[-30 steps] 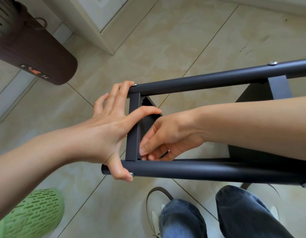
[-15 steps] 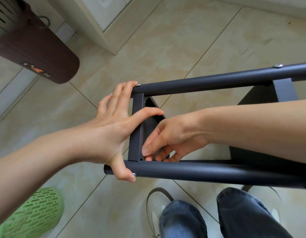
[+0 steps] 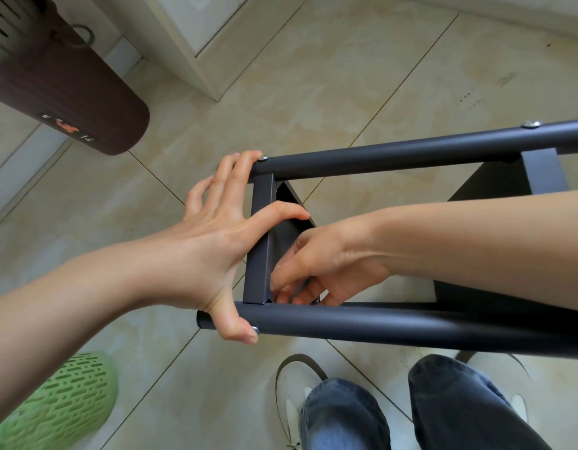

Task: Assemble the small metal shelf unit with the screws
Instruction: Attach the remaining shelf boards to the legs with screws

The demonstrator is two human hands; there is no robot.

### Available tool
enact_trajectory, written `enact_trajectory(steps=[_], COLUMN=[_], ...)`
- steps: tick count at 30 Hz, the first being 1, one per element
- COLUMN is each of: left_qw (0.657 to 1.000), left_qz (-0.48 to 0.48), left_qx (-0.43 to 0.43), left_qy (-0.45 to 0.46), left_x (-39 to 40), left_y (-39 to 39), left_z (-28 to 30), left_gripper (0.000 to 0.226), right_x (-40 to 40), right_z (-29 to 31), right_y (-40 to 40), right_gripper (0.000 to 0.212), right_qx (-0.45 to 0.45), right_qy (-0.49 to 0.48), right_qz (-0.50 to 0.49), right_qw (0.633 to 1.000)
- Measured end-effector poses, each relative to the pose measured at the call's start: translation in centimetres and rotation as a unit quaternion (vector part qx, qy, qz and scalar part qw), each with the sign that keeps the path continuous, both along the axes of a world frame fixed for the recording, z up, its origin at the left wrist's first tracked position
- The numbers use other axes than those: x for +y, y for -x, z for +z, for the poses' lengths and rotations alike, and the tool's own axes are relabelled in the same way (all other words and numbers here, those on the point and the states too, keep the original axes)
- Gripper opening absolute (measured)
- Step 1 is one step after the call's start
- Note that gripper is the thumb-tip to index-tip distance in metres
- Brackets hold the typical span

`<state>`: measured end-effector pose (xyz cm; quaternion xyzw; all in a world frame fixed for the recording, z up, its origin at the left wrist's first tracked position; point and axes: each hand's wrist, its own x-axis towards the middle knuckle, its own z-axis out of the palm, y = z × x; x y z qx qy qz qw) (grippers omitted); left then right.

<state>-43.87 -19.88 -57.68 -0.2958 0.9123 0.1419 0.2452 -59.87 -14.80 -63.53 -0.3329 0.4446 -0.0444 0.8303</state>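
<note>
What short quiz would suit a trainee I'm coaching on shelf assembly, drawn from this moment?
1. True or false: the left hand spans both dark tubes at the frame's end.
2. Where are the right hand's fingertips? A) on the upper tube B) at the inner corner where the crossbar meets the lower tube C) on the floor
3. Fill in: a silver ___ head shows on the upper tube near the right edge.

Key: 1 true; 2 B; 3 screw.
</note>
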Motion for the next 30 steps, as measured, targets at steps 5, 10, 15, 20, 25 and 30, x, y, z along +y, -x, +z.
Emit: enact_trajectory(steps=[5, 10, 15, 20, 25, 30], left_qw=[1.0, 1.0, 1.0, 1.0, 1.0, 1.0], left_qz=[0.003, 0.001, 0.005, 0.003, 0.002, 0.003], left_qx=[0.009, 0.019, 0.017, 0.022, 0.021, 0.022], left_qy=[-0.001, -0.001, 0.001, 0.002, 0.003, 0.001], left_x=[-0.07, -0.02, -0.07, -0.03, -0.06, 0.0], left_y=[-0.09, -0.08, 0.0, 0.05, 0.08, 0.08], left_z=[-0.09, -0.16, -0.14, -0.16, -0.06, -0.06], left_gripper=[0.128, 0.128, 0.129, 0.132, 0.137, 0.136], right_x=[-0.07, -0.04, 0.27, 0.58, 0.38, 0.52], right_z=[0.05, 0.01, -0.11, -0.19, -0.02, 0.13], right_y=[0.62, 0.75, 0.86, 0.49, 0.95, 0.7], right_gripper=[0.013, 0.008, 0.013, 0.023, 0.021, 0.017], right_qx=[-0.022, -0.024, -0.002, -0.026, -0.062, -0.042], right_qy=[-0.016, 0.002, 0.087, 0.14, 0.123, 0.104], right_qz=[-0.012, -0.04, -0.032, -0.052, -0.069, -0.094], right_qw=[1.0, 0.999, 0.996, 0.989, 0.988, 0.989])
